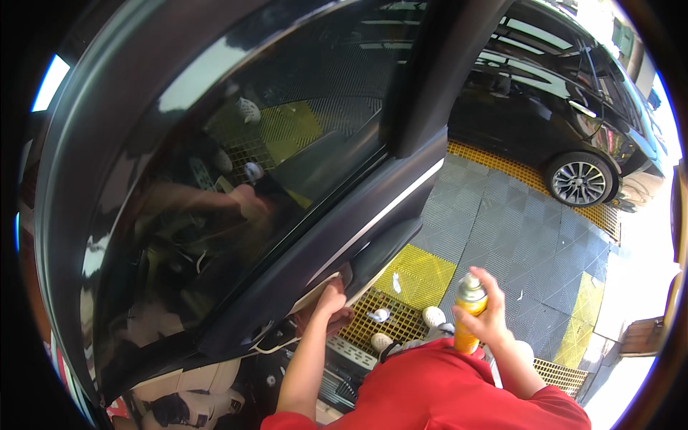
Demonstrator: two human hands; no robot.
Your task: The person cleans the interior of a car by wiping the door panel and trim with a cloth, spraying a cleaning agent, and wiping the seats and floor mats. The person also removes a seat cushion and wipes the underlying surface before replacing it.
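Observation:
My right hand is wrapped around a yellow spray can with a metal top, held upright in front of my red shirt, a finger at its nozzle. My left hand reaches to the inner panel of an open car door, beside the armrest. A brownish-pink cloth appears bunched under and around its fingers; the fingertips are partly hidden against the panel. Above the panel, the dark window glass reflects an arm and the floor.
A black car with a multi-spoke wheel stands at the upper right. Grey and yellow floor tiles and yellow grating lie below. A crumpled white item rests on the grating near my shoes. The car's interior shows at the lower left.

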